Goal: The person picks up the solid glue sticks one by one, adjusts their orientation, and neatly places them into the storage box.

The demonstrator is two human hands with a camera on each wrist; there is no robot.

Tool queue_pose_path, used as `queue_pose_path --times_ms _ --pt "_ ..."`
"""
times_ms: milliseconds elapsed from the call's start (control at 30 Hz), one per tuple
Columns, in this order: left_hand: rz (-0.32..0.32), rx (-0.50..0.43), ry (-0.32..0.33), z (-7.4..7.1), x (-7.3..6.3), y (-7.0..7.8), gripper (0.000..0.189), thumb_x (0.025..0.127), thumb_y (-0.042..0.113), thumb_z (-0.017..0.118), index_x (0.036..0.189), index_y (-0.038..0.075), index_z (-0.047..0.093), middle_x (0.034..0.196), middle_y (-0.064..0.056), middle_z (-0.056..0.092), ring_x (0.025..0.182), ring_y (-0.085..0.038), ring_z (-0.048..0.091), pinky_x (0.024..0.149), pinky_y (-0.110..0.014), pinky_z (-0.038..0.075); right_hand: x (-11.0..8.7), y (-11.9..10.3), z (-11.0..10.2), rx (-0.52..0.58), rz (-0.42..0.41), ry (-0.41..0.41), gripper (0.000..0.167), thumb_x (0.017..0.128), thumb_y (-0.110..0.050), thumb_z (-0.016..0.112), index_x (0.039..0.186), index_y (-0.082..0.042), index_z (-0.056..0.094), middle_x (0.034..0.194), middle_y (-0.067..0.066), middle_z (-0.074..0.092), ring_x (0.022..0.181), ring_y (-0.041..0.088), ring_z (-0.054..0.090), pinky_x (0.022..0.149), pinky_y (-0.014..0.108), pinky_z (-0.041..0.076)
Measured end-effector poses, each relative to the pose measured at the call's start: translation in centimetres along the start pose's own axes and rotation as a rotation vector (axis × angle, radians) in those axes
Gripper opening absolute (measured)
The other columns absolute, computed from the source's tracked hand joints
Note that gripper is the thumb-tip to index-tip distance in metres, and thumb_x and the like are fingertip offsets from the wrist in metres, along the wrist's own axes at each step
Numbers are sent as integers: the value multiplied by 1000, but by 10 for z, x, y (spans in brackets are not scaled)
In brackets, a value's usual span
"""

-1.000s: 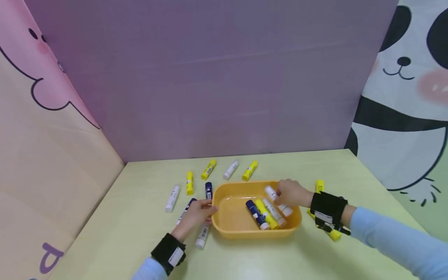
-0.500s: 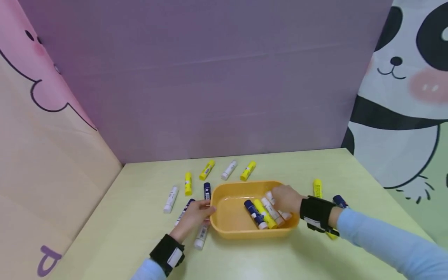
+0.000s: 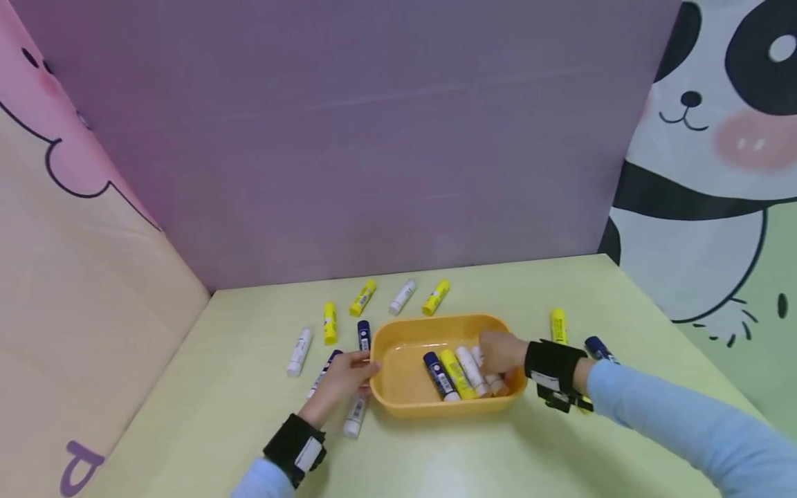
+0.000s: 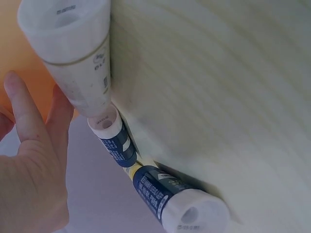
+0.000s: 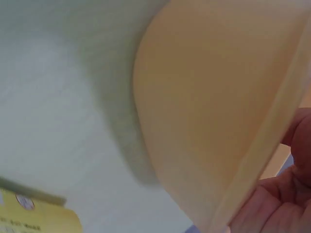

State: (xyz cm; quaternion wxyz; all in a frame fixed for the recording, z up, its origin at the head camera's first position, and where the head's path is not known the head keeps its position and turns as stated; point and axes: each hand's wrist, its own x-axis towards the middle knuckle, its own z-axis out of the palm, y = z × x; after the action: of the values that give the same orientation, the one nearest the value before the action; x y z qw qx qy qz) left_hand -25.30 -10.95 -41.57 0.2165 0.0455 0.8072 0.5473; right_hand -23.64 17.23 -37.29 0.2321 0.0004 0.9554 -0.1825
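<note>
In the head view a shallow orange-yellow plastic basket [image 3: 405, 409] stands on the table. My left hand [image 3: 339, 384] holds its left rim, thumb at the edge and fingers along the outer wall. Inside lie a navy glue stick [image 3: 441, 377], a yellow one [image 3: 458, 375] and a white one [image 3: 473, 373], side by side. My right hand [image 3: 503, 353] reaches over the right rim with curled fingers. It grips another white glue stick [image 3: 496, 384], low beside the row and partly hidden by the hand. The right wrist view shows mostly the basket's outer wall [image 5: 209, 97].
Left of the basket lie white [image 3: 299, 351] and navy [image 3: 324, 373] glue sticks, one white [image 3: 355, 417] by the left hand. Yellow [image 3: 363, 297] and white [image 3: 402, 297] ones lie behind it. Right of it are a yellow [image 3: 558, 325] and a navy [image 3: 599, 348] one, near the right forearm.
My right hand has lowered the white glue stick into the basket beside the others, and it lies closer to the row. The left hand stays at the rim. The head view has shifted slightly.
</note>
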Motion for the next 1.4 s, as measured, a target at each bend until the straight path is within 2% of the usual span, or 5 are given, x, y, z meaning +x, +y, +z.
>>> queue_pose_path --times_ms 233,767,933,1200,1400 --pt "-10 2 -5 0 2 -1 46 90 21 56 131 3 46 114 -15 60 78 -14 64 70 -28 55 -5 -2 6 150 43 -51 24 79 -5 66 95 -1 48 69 8 58 51 15 54 46 20 46" --pt "-3 1 10 1 0 1 45 91 20 55 131 2 45 115 -16 60 80 -17 65 70 -28 56 -16 -16 8 214 44 -90 50 84 -16 65 126 -2 41 86 8 54 68 19 55 59 24 44" --pt "-8 0 15 2 0 3 45 91 19 55 131 2 45 115 -16 60 81 -16 65 70 -29 56 -17 -16 -1 248 43 -85 64 84 -15 65 138 0 31 93 9 56 68 18 57 62 24 49" --pt "-12 -4 17 2 2 2 45 91 20 55 131 3 46 116 -16 60 82 -17 65 71 -30 56 -18 -15 -23 297 -30 -30 58 86 -13 62 133 6 34 90 12 60 64 16 61 63 27 55" --pt "-22 -3 8 1 1 1 46 91 20 55 132 3 45 116 -16 59 83 -18 65 71 -29 56 -19 -8 -40 316 -51 13 56 86 -14 62 132 6 36 102 19 60 70 17 62 65 28 56"
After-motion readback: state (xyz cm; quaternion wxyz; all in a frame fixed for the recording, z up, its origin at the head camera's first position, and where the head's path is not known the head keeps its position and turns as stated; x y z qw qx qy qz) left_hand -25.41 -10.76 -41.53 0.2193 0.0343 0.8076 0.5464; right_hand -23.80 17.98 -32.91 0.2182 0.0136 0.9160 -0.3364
